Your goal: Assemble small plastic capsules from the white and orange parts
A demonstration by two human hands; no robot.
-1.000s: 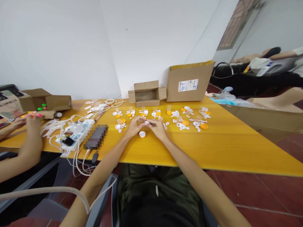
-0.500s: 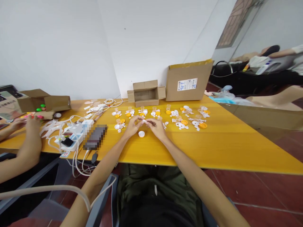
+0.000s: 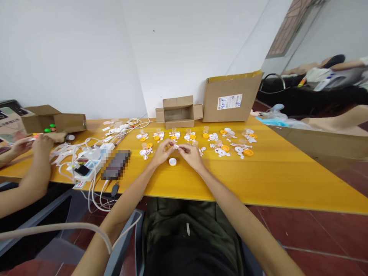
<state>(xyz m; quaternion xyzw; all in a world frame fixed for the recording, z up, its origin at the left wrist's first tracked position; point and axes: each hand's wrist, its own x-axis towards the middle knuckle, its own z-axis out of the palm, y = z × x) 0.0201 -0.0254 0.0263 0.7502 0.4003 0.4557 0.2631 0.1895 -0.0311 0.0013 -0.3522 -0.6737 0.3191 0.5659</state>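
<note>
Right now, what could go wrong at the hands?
1. The small white part sits between the left hand and right hand; it could slip and drop.
2. The round white piece sits just in front of the person, between the wrists; either might knock it.
3. Loose white parts lie close by the right hand; a sideways move might scatter them.

The small white piece (image 3: 176, 147) you hold looks like plastic, as does the smooth cup (image 3: 172, 162) before you. Your tabletop (image 3: 273, 180) has a wood look, smooth and faintly glossy. The orange lids (image 3: 248, 152) and see-through tubs (image 3: 206, 129) look like plastic too. Your large box (image 3: 212, 113) is matt cardboard with shiny tape (image 3: 230, 77) and a paper label (image 3: 230, 102); your trousers (image 3: 169, 222) are matt cloth.
</note>
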